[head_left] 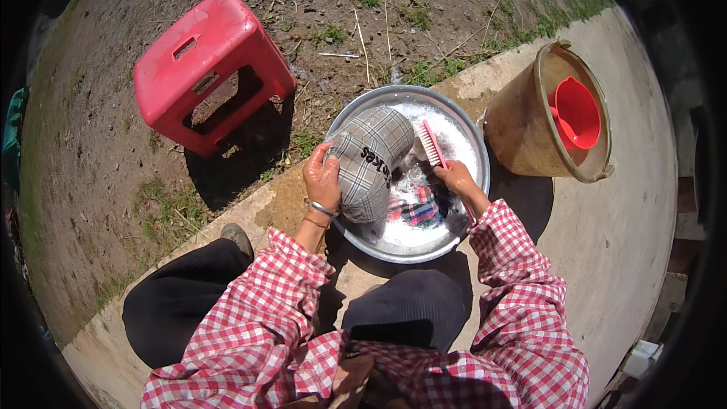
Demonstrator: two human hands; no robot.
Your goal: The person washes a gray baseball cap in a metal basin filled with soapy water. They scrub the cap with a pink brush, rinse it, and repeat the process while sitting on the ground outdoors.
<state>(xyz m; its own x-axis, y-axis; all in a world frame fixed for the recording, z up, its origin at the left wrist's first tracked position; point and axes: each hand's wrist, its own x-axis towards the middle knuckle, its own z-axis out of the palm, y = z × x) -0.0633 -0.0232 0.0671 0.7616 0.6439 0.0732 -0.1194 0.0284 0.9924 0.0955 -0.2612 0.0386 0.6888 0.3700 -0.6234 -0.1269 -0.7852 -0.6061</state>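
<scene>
A grey plaid cap [359, 185] with dark lettering is held over the left part of a round metal basin [400, 250]. My left hand [323, 180] grips its left edge, thumb on top; the fingers behind are hidden. In my right hand [458, 179] is a pink scrub brush [434, 145] with pale bristles, a little to the right of the cap and apart from it. The hand is closed round its handle, whose end shows below the wrist. White suds [457, 130] fill the basin, and a red, green and blue checked cloth [416, 209] lies in them.
To the right of the basin stands a tan bucket [519, 125] with a red plastic scoop [580, 110] inside. A red plastic stool [203, 57] is at the far left, on bare soil with tufts of grass. My knees are close to the basin's near side, above a concrete strip [606, 204].
</scene>
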